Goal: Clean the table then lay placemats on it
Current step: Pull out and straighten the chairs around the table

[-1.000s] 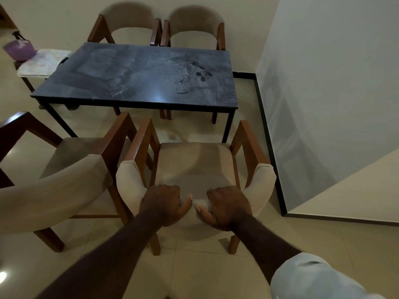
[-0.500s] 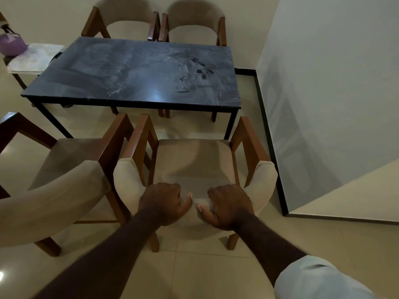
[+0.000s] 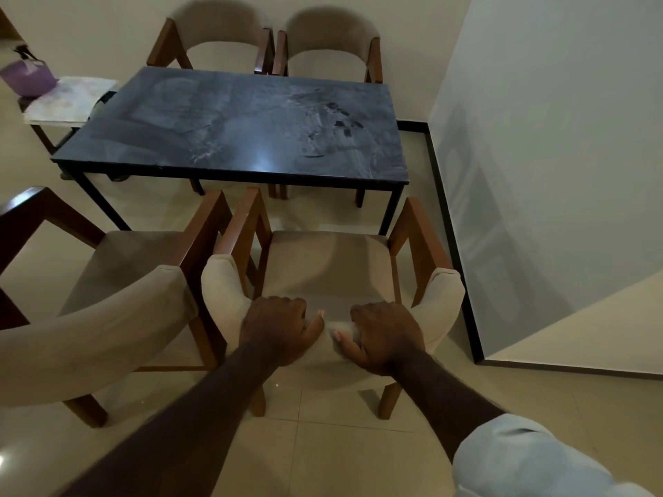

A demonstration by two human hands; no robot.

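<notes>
No readable text, label or sign anywhere.

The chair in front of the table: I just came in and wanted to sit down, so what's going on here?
A person stands behind the chair and grips its padded backrest with the left hand and the right hand. The chair faces the dark table and stands apart from it. The tabletop shows smudges and carries no placemats, so the cleaning looks not yet done. A second chair stands to its left.
</notes>
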